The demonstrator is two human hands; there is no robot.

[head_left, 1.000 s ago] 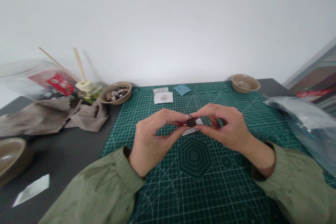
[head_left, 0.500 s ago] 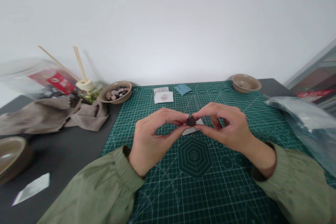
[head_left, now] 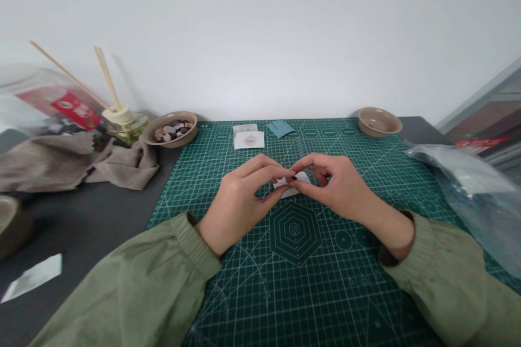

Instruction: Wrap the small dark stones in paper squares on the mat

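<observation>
Between the fingertips of both hands is a small dark disc (head_left: 292, 178), now mostly hidden by the fingers. My left hand (head_left: 240, 198) pinches it from the left, thumb below and fingers above. From the right, my right hand (head_left: 342, 187) pinches it too, its fingertips meeting those of the left. Just beneath the fingertips a small white paper (head_left: 302, 177) lies on the green cutting mat (head_left: 244, 303).
White papers (head_left: 249, 140) and a blue packet (head_left: 280, 128) lie at the mat's back. A bowl of discs (head_left: 148, 133) stands back left, another bowl (head_left: 379, 122) back right. Left are a grey cloth (head_left: 44, 165) and a reed diffuser (head_left: 126, 122); right, a plastic bag (head_left: 472, 173).
The disc has turned or sunk between the fingers, so less of its dark face shows. Both hands have drawn closer together. The whole view has shifted slightly.
</observation>
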